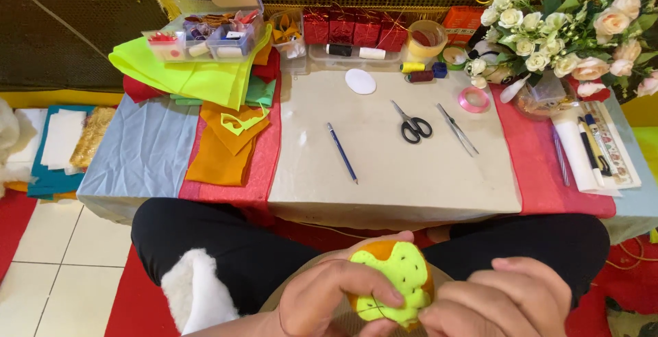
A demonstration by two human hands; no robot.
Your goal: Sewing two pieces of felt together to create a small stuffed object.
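1. Left hand: closed around the felt toy, thumb laid across its front, fingers wrapped behind.
2. Right hand: fingertips pinched on the lower right edge of the felt toy; back of the hand turned up, so whether anything else sits in the pinch cannot be told.
3. Felt toy: a small stuffed piece, orange body under a lime-green top dotted with dark stitches, held between both hands just above the lap, close to the body, below the near edge of the bench.
4. White fluffy stuffing: just left of the left hand, resting against the black trouser leg.
5. Blue pen: lying on the beige mat well beyond the left hand, tip angled toward the body.
6. Scissors: beyond both hands near the middle of the mat, black handles toward the body, blades shut.
7. Tweezers: just right of the scissors, well beyond the right hand.
8. Pink tape roll: farther out, beyond the tweezers.
9. White oval felt piece: at the far end of the mat.
10. Orange and lime felt sheets: far off to the left of the left hand, piled on red cloth.
11. Flower bouquet: far beyond and right of the right hand.
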